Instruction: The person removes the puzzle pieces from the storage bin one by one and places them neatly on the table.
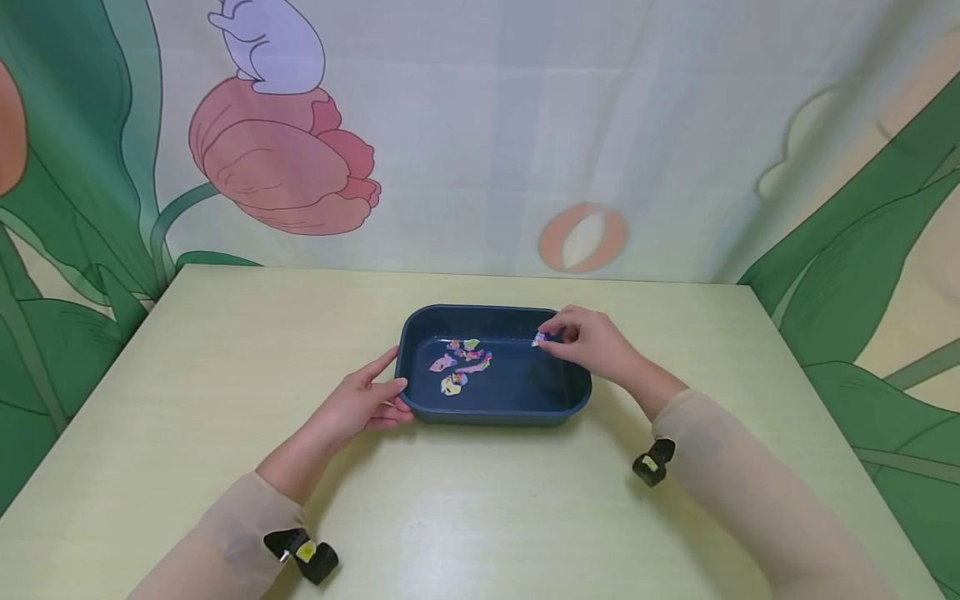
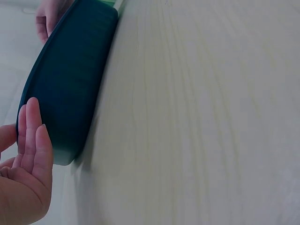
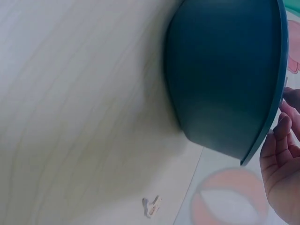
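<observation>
two grips mid-frame: left hand (image 1: 366, 402) on a dark-blue rectangular tray (image 1: 517, 385), probably steadying it; right hand (image 1: 592, 342) pinching a multicoloured flat scrap (image 1: 537, 340).

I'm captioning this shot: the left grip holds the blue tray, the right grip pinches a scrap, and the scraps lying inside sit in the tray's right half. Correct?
Not quite: the scraps lying inside sit in the left half of the tray, as the head view shows. The left grip does hold the tray, and the right grip pinches a scrap.
</observation>
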